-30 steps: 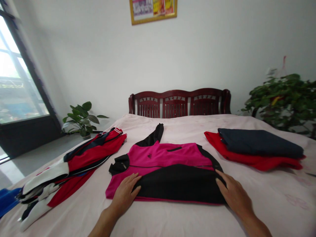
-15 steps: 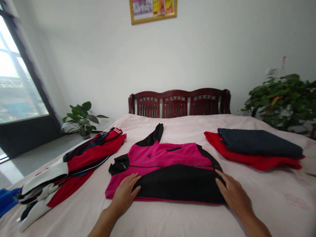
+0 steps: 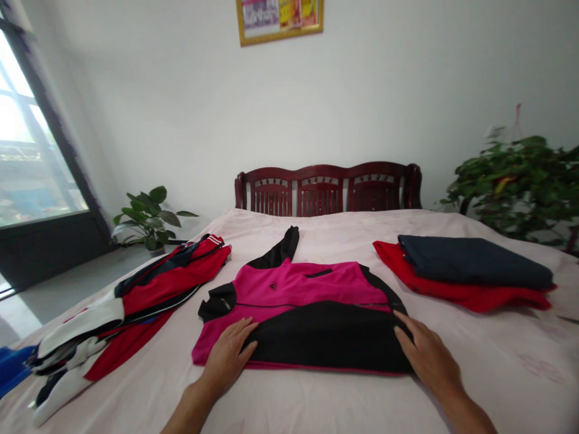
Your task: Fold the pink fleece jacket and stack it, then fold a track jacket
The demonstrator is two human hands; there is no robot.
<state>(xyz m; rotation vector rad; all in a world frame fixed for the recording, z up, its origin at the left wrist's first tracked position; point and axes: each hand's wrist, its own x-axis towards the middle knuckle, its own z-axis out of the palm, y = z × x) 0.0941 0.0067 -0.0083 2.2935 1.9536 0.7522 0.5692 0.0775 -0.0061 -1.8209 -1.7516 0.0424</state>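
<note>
A magenta and black zip jacket (image 3: 325,331) lies sideways on the bed, its collar to the left. Its near side is folded over, so a black sleeve runs lengthwise along the near half, while the other black sleeve (image 3: 275,250) stretches toward the headboard. Flat on the jacket's near left part, by the shoulder, rests my left hand (image 3: 230,349), fingers extended and thumb apart. My right hand (image 3: 427,349) lies on the black cloth at the right end, near the hem, with its fingers stretched out too. Neither hand grips the cloth.
Left of the jacket, a loose pile of red, white and navy clothes (image 3: 172,286) lies on the pink bedsheet (image 3: 344,407), with a blue garment (image 3: 15,367) beside it. Folded navy cloth (image 3: 474,262) sits on folded red cloth (image 3: 497,298) at right. A wooden headboard (image 3: 319,187) stands behind.
</note>
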